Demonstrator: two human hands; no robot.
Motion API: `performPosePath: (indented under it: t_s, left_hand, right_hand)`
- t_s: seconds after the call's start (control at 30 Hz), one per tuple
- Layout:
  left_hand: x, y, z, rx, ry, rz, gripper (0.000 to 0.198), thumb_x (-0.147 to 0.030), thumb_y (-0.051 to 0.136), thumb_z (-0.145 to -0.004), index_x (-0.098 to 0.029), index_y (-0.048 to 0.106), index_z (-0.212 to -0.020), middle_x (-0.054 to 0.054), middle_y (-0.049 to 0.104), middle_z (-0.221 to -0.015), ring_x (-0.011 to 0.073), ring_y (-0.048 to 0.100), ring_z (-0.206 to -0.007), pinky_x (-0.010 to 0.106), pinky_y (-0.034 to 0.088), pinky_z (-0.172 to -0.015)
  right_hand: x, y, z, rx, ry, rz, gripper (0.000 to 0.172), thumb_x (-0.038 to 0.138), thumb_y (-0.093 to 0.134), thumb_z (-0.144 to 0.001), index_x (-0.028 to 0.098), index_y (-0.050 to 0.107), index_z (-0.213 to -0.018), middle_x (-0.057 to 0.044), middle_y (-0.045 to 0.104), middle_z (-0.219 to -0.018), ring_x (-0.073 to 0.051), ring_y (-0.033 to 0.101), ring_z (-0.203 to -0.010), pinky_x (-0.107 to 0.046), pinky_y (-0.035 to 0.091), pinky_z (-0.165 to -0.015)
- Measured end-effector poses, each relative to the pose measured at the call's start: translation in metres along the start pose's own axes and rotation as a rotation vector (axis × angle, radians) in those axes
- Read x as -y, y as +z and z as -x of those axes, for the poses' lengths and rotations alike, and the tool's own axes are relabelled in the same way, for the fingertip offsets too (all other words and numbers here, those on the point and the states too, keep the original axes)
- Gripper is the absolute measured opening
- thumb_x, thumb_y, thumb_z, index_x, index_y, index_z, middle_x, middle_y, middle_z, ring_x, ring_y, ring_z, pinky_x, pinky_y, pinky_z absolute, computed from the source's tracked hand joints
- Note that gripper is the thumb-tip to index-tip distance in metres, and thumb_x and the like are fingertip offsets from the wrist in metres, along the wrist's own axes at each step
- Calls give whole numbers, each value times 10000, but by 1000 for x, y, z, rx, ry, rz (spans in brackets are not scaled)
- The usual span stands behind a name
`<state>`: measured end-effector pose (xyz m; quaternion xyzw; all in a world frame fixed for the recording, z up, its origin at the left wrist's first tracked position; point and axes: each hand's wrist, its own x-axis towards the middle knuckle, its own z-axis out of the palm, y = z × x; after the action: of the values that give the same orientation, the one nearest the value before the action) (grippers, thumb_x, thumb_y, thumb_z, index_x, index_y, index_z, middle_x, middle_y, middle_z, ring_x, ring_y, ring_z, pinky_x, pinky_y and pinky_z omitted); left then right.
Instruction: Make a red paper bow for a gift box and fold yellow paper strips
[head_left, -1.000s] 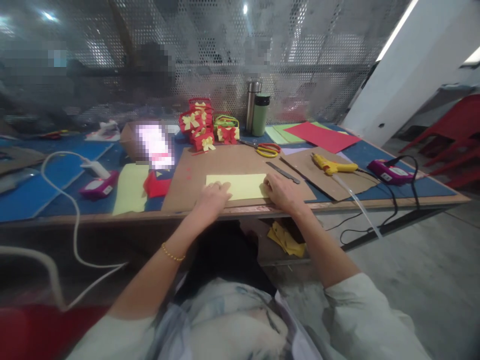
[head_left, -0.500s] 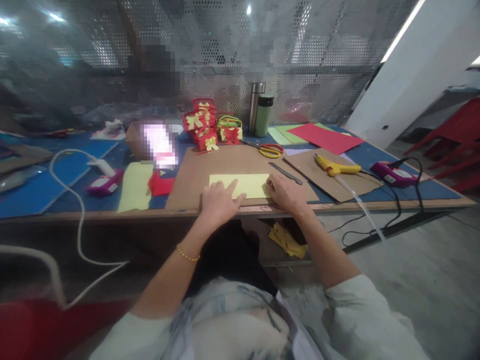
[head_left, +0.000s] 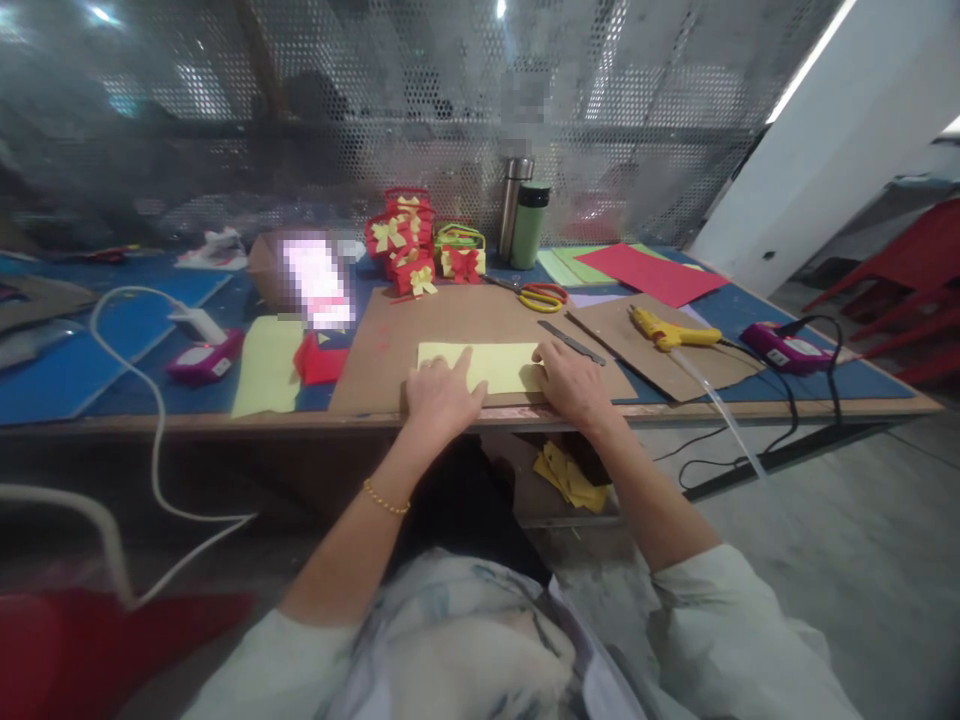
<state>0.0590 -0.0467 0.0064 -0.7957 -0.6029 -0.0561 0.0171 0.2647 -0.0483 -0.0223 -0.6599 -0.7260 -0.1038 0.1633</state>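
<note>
A pale yellow paper strip (head_left: 495, 362) lies on a brown cardboard sheet (head_left: 450, 320) near the table's front edge. My left hand (head_left: 442, 395) rests on the strip's left half, index finger stretched out along it, other fingers loosely flat. My right hand (head_left: 574, 380) presses down on the strip's right end, fingers laid on the paper. Neither hand lifts anything.
A metal ruler (head_left: 571, 342), red-yellow scissors (head_left: 536, 296) and a yellow glue gun (head_left: 667, 330) lie to the right. Red and yellow paper baskets (head_left: 412, 245), two flasks (head_left: 525, 222), coloured sheets (head_left: 645, 272), and a white cable (head_left: 150, 400) surround the work area.
My left hand has slid right along the strip with its index finger now stretched out. The right hand has stayed on the strip's right end.
</note>
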Motion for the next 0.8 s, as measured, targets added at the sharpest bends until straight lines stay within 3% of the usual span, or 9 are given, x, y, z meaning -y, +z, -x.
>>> performPosePath:
  t_s: [0.13, 0.3, 0.53, 0.8]
  left_hand:
    - [-1, -3, -3, 27, -4, 8, 654, -513, 430, -1010, -242, 408, -1605, 197, 685, -1341, 378, 617, -1235, 484, 432, -990]
    - [-1, -5, -3, 50, -3, 8, 663, -532, 427, -1007, -267, 401, -1614, 197, 677, -1346, 384, 614, -1237, 497, 428, -995]
    - [1, -5, -5, 66, 35, -38, 537, -496, 396, -1026, -367, 528, -1531, 160, 690, -1294, 369, 628, -1214, 489, 444, -969]
    - [1, -10, -5, 92, 51, -67, 535, -486, 398, -1027, -365, 521, -1533, 161, 696, -1269, 363, 643, -1187, 467, 460, -934]
  right_hand:
    - [-4, 3, -6, -58, -226, 60, 261, 96, 435, -976, 170, 685, -995, -160, 646, -1026, -277, 538, -952, -367, 326, -796]
    - [-13, 2, -11, 6, -392, -50, 232, 94, 451, -976, 174, 665, -935, -113, 601, -989, -230, 499, -874, -328, 328, -786]
    - [-20, 5, -10, -13, -392, -187, 218, 63, 467, -970, 169, 651, -921, -78, 590, -958, -198, 505, -853, -291, 337, -743]
    - [-7, -3, 4, -24, -460, 35, 160, 117, 519, -989, 176, 657, -932, -125, 627, -970, -251, 518, -884, -351, 365, -805]
